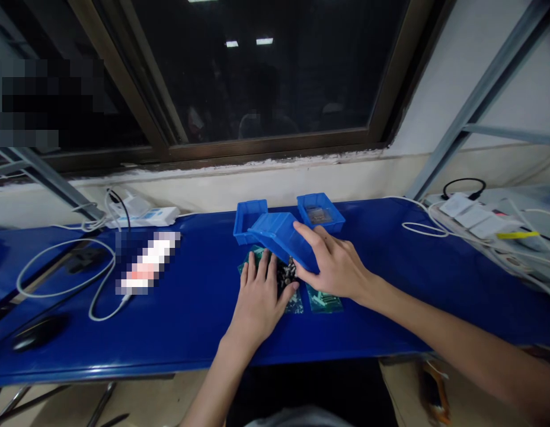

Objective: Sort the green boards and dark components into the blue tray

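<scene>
- Lying open, with the fingers spread, the left hand is seen pressed down on green circuit boards; no object is gripped by it.
- Held at one end between thumb and fingers by the right hand, a blue plastic parts bin is tilted with its open side turned down toward the table.
- Small dark metal parts, heaped in a loose pile, are placed just beside the left thumb, beneath the lowered edge of the tilted bin and on top of the boards.
- Two more blue parts bins are set behind the hands: one is touched by the tilted bin, and the other is seen with a small clear packet inside.
- All of this is laid on a blue tabletop, along which white cables are run.
- A black computer mouse is placed well to the left, and a white power strip is placed at the far right.
</scene>
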Demonstrator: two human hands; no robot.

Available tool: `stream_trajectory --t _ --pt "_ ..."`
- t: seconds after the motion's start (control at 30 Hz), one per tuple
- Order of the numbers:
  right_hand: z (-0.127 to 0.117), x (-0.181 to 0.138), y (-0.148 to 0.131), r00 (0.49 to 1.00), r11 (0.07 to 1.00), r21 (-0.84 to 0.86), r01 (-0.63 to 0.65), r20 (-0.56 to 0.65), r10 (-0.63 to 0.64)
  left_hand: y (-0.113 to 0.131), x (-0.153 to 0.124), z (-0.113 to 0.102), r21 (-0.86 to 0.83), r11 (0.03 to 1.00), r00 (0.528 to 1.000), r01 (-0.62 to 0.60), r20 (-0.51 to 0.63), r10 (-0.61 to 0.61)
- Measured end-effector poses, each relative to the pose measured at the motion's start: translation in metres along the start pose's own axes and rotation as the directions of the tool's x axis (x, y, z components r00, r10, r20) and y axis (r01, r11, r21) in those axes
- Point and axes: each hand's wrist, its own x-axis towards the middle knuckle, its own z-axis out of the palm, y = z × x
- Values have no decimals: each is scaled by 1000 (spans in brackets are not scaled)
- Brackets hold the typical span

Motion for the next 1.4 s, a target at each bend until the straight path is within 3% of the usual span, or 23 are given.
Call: stream_trajectory --t 0.2,0.37,0.43,0.5,0.6,0.73,0.83,0.9,0.93,1.07,1.17,1.3,1.4 --pt "-7 0 22 988 987 -35 156 19 -156 0 -1 0 12 1000 1000 -9 -10 9" --pt "-10 0 37 977 978 -54 202 -64 -206 -1 -3 -2 3 1000 1000 -14 -5 14" --pt "-11 2 40 988 995 -6 100 -120 -100 -1 -1 -8 -10 999 999 -32 -24 32" --pt "-12 6 44 975 992 96 -82 -201 100 -1 3 -20 -25 997 992 -73 -110 69" --pt "-9 13 48 874 881 344 -326 -245 419 5 20 -42 -20 984 939 -178 -302 164" --pt "1 20 56 758 626 651 -430 -117 642 18 58 -61 135 943 897 -303 -293 330" --pt "3 21 61 768 520 727 -448 16 640 17 87 -59 132 935 897 -330 -265 354" --pt "1 20 66 813 560 696 -449 58 579 6 102 -54 76 949 910 -306 -270 315" --pt "0 20 69 836 623 648 -439 40 547 -1 108 -51 51 956 912 -290 -287 292" --pt "5 15 94 910 901 223 -372 -103 401 -30 124 -36 4 967 924 -255 -293 245" --pt "19 8 115 907 907 65 -415 -40 418 -38 129 -24 49 972 938 -230 -253 235" --pt "33 2 130 870 865 92 -493 50 490 -34 131 -14 127 981 943 -148 -279 179" --pt "34 1 130 862 856 109 -506 54 503 -29 131 -11 197 975 961 -100 -233 146"
